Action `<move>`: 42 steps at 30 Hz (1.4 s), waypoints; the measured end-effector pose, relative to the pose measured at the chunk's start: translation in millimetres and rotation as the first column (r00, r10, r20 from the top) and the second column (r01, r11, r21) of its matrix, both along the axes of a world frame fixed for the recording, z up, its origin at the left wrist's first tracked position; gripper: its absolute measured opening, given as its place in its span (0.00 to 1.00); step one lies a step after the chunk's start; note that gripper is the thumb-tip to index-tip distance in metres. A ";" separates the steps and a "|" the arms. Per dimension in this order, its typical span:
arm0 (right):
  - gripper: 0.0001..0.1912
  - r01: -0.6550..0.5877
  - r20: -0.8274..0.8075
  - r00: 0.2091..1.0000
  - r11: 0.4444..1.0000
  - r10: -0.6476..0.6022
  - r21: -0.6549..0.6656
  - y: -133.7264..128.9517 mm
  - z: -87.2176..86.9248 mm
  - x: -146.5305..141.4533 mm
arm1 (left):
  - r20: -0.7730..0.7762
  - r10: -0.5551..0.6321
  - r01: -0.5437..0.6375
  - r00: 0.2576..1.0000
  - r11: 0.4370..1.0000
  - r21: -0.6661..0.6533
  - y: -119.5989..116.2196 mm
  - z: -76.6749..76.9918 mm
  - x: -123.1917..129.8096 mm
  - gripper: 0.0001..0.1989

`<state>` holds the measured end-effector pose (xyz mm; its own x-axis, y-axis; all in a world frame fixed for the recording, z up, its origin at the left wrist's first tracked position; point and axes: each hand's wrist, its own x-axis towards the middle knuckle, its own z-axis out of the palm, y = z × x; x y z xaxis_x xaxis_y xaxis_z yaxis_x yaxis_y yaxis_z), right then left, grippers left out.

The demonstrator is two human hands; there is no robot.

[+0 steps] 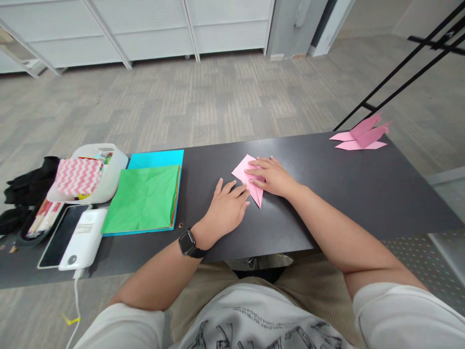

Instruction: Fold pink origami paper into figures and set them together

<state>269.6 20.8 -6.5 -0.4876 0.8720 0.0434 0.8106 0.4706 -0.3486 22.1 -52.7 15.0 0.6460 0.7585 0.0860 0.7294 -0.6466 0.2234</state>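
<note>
A pink folded paper (pixel 242 169), kite-shaped with its narrow point toward me, lies flat on the dark table (pixel 290 232). My right hand (pixel 274 178) rests on the paper's right side with its fingers spread. On the left, my left hand (pixel 228 208) is open, palm down, its fingertips close to the paper's lower left edge; whether they touch it I cannot tell. A dark watch (pixel 187 243) is on my left wrist.
Two pink folded paper figures (pixel 363 138) stand at the far right. To the left are green paper (pixel 143 198) over blue sheets (pixel 156 158), a white basket (pixel 112 179), a white power bank (pixel 83 240) with a cable, a phone (pixel 60 237) and black items (pixel 32 182).
</note>
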 end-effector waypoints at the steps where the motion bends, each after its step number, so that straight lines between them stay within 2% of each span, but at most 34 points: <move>1: 0.22 0.000 0.000 1.000 1.000 0.000 -0.006 0.2 0.3 -0.1 | 0.002 -0.013 0.013 1.000 1.000 -0.001 -1.9 1.2 0.7 0.20; 10: 0.21 -0.001 -0.020 1.000 1.000 0.002 0.015 2.1 -3.8 0.5 | 0.038 -0.099 0.101 0.994 0.993 -0.053 -12.2 5.8 2.8 0.16; 19: 0.21 -0.010 -0.009 1.000 1.000 0.010 0.024 0.9 -2.9 0.5 | 0.050 -0.139 0.143 0.989 0.986 -0.090 -12.9 11.6 1.2 0.17; 25: 0.22 -0.019 -0.021 1.000 0.999 0.020 0.038 1.1 -4.0 1.8 | 0.205 -0.113 0.141 0.972 0.982 -0.129 -4.3 8.5 -0.9 0.10; 27: 0.23 -0.032 -0.028 0.999 0.999 0.033 0.043 0.1 -3.1 2.7 | 0.260 -0.044 0.079 0.965 0.989 -0.124 4.7 4.3 -2.6 0.10; 28: 0.24 -0.045 -0.032 0.998 0.998 0.047 0.044 -0.8 -2.2 2.9 | 0.273 0.032 -0.004 0.961 0.995 -0.104 10.0 1.4 -3.7 0.11; 30: 0.28 -0.086 -0.051 0.995 0.995 0.088 0.043 -3.0 -0.1 2.6 | 0.278 0.205 -0.195 0.939 0.979 -0.063 20.8 -6.0 -6.4 0.20; 32: 0.32 -0.124 -0.105 0.986 0.991 0.129 0.050 -4.9 1.9 1.4 | 0.265 0.279 -0.277 0.923 0.960 -0.047 29.6 -14.1 -8.5 0.27; 35: 0.34 -0.137 -0.275 0.949 0.988 0.153 0.075 -5.7 3.9 -0.3 | 0.237 0.304 -0.304 0.923 0.952 -0.040 36.4 -23.6 -9.3 0.30; 38: 0.29 -0.052 -0.387 0.918 0.994 0.084 0.091 -4.6 4.8 1.6 | 0.215 0.321 -0.319 0.922 0.947 -0.043 37.0 -27.6 -7.7 0.32; 40: 0.26 0.065 -0.356 0.934 0.993 -0.028 0.093 -3.9 4.3 4.6 | 0.206 0.324 -0.322 0.923 0.946 -0.047 36.4 -28.1 -6.8 0.34; 42: 0.22 0.154 -0.255 0.958 0.984 -0.129 0.084 -3.4 2.0 7.2 | 0.201 0.321 -0.318 0.925 0.947 -0.048 36.3 -28.1 -6.5 0.35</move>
<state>276.8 17.4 -4.5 -0.3223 0.9160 0.2388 0.7659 0.4006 -0.5028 15.5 -16.4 -13.1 0.3386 0.9240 0.1776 0.8348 -0.3821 0.3964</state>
